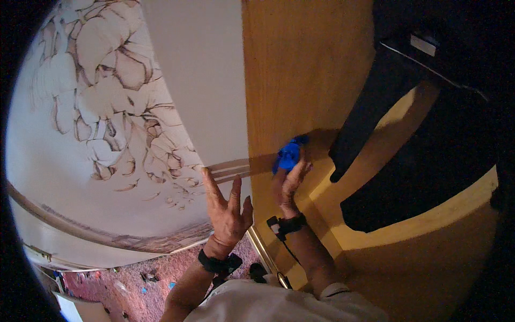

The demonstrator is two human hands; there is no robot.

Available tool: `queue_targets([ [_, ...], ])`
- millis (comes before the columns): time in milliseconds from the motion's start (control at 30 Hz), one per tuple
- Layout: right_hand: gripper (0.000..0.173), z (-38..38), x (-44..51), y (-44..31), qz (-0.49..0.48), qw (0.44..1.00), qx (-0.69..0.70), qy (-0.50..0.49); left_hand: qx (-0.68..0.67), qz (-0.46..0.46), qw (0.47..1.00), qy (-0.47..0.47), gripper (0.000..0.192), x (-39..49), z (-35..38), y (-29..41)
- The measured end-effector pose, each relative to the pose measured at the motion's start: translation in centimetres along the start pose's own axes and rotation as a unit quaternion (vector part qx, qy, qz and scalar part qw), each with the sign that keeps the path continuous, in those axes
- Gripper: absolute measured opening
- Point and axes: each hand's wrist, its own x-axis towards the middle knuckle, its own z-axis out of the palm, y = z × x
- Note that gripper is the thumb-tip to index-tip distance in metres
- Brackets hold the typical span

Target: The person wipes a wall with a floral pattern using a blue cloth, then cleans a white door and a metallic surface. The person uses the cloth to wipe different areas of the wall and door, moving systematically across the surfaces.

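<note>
My right hand [293,181] holds a bunched blue cloth [289,156] at the wooden side panel [289,80] of a wardrobe. My left hand [228,217] is spread, with nothing in it, in front of a plain pale strip [197,60]. Its longest fingertip reaches the edge of a white panel printed with brown flowers [104,92]; whether it touches is unclear. Shadows of the arm and fingers fall across the strip and the wood. Black bands circle both wrists.
Dark garments [406,161] hang inside the wardrobe at right, below a pale hanger bar [418,62]. A metal track [263,251] runs along the wardrobe's bottom edge. Small scattered items lie on the pink carpet [132,285]. A dark shoe [256,271] shows near the track.
</note>
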Motion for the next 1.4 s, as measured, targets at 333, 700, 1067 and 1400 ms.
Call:
queue_targets([
  [333, 0.049, 0.1, 2.7, 11.0, 0.228, 0.897, 0.377, 0.045, -0.057, -0.053, 0.996, -0.047, 0.075, -4.3, -0.2, -0.4],
  [700, 0.057, 0.6, -5.9, -6.0, -0.078, 0.989, 0.129, 0.010, -0.083, -0.117, 0.988, -0.056, 0.077, -6.6, 0.1, -0.9],
  [1067, 0.062, 0.7, 0.2, 19.5, 0.310, 0.936, 0.168, 0.008, -0.097, -0.166, 0.975, -0.107, 0.081, -8.8, 1.1, -1.4],
  [1400, 0.051, 4.5, -12.7, 2.8, 0.285, 0.948, 0.141, -0.007, -0.171, -0.215, 0.956, -0.099, 0.080, -9.8, 1.6, -2.1],
])
